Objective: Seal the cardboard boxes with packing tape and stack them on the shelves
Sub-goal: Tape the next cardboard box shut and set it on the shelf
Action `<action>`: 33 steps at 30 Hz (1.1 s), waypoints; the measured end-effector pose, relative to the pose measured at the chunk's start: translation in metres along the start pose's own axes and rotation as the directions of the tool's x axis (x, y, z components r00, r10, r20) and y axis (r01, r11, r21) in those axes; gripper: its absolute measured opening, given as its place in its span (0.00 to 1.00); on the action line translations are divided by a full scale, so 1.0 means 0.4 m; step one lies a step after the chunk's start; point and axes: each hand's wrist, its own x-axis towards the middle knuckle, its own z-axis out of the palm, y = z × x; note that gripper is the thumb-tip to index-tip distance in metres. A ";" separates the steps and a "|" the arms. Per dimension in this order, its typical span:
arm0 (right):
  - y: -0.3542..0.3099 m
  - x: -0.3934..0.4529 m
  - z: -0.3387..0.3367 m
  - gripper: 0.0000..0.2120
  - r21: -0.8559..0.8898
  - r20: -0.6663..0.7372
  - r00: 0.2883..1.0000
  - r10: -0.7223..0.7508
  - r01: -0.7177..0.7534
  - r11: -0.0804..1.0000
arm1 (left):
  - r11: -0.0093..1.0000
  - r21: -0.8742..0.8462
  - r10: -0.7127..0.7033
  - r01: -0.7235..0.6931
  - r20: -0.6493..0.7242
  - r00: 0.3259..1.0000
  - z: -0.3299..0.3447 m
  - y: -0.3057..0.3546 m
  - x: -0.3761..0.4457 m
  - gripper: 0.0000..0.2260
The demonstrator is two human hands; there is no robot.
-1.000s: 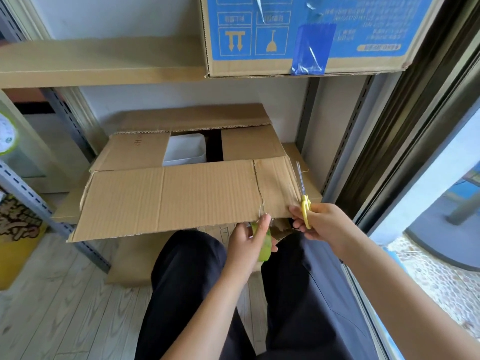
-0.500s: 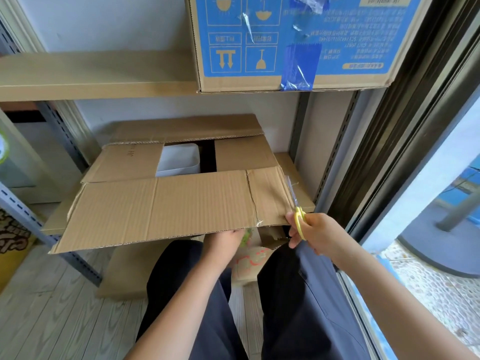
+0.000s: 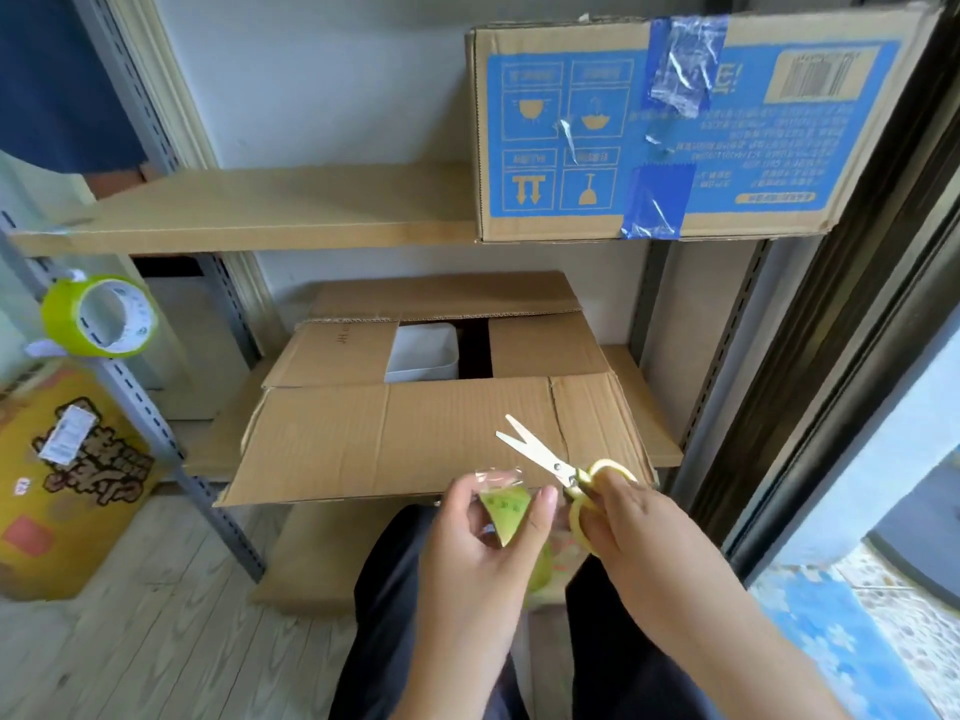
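Spare tape roll [image 3: 98, 315] hanging on the rack post at far left. Open box [image 3: 441, 407] on the low shelf [image 3: 644, 423], flaps not yet closed, a white tub [image 3: 423, 353] showing inside. Left hand [image 3: 483, 543]: fingers clamped on a green tape roll [image 3: 506, 511], loose end up. Right hand [image 3: 623, 527]: fingers curled round the scissors [image 3: 550, 462], blades apart. Better to fold the flaps flat first, pull the tape taut, then cut clean, away from the thumb. Sealed box [image 3: 675, 127] already on the upper shelf.

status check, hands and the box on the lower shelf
Left hand pinches tape piece. Right hand holds scissors, blades open. Box flaps unsealed.
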 end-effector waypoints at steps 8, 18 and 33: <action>-0.235 0.083 -0.040 0.09 0.014 -0.021 0.980 -0.197 0.197 0.980 | 0.944 -0.228 0.140 -0.238 -0.376 0.916 -0.152 0.144 0.119 0.13; -0.435 0.184 -0.128 0.15 -0.003 -0.544 0.747 -0.382 0.453 0.891 | 0.906 -0.310 0.092 -0.288 -0.521 0.849 -0.287 0.294 0.291 0.14; -0.600 0.629 -0.296 0.05 -0.230 -0.301 0.934 -0.193 0.125 0.965 | 0.911 -0.330 0.112 -0.247 -0.379 0.919 -0.455 0.413 0.427 0.06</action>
